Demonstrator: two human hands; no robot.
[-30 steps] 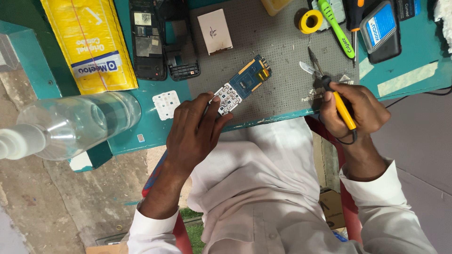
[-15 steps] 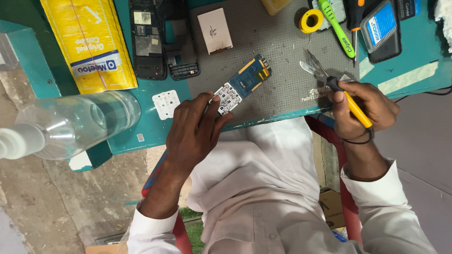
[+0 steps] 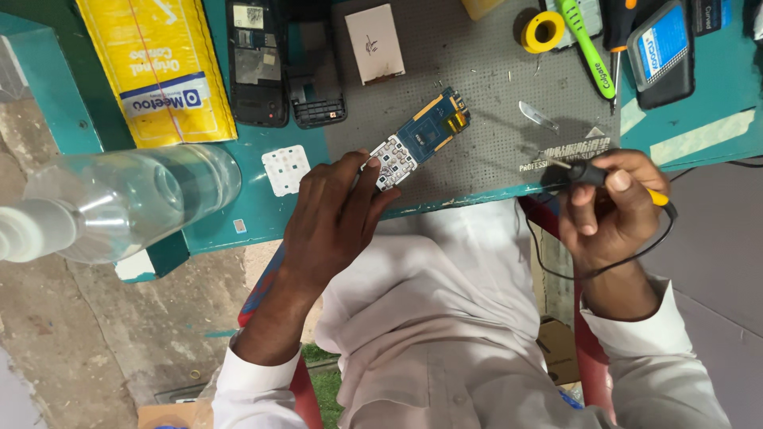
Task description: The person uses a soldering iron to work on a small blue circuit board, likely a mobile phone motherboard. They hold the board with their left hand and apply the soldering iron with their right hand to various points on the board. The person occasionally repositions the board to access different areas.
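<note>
Now we see the left hand pressing its fingertips on the near end of the board, which lies slantwise on the grey mat, pinning it flat. Off to the right, the right hand is closed round a soldering iron, its tip over the mat's near edge, well apart from the board; a blade lies farther off

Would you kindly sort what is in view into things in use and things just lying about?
In use:
left hand steadying the circuit board
right hand holding the soldering iron

Lying about:
yellow packet
plastic bottle
tape roll
green screwdriver
</note>
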